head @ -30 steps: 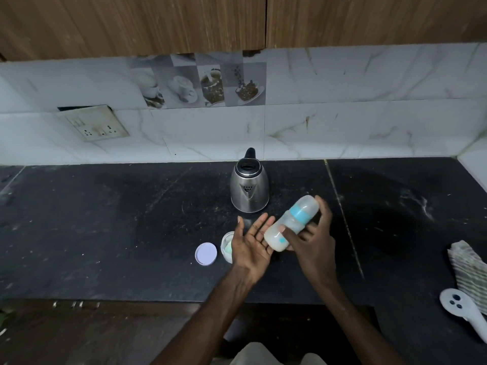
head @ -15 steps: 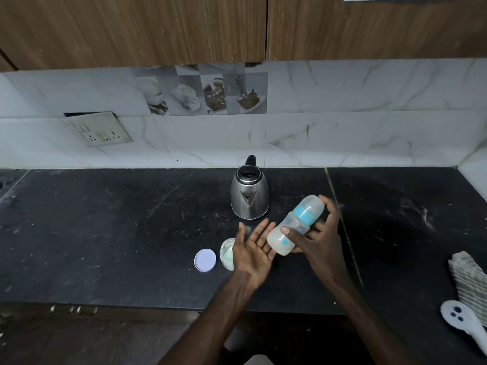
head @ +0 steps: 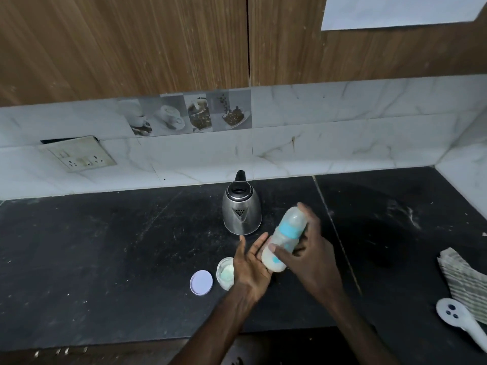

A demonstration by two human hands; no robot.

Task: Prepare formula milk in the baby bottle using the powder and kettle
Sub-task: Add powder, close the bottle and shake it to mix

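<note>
My right hand (head: 312,255) grips a capped baby bottle (head: 286,239) with a blue ring and milky liquid, tilted with its cap up to the right. The bottle's base rests against the fingers of my left hand (head: 250,267), which is held flat with the palm up and fingers apart. A steel kettle (head: 241,209) stands on the black counter (head: 105,246) just behind the hands. The open powder jar (head: 226,272) sits beside my left hand, with its pale round lid (head: 201,282) lying to its left.
A striped cloth (head: 463,277) and a white handled tool (head: 458,317) lie at the counter's right edge. A socket plate (head: 77,154) is on the marble backsplash at the left. Wooden cabinets hang above.
The bottle has tipped more upright and its base has come against my left palm. The view has tilted upward, showing more of the cabinets.
</note>
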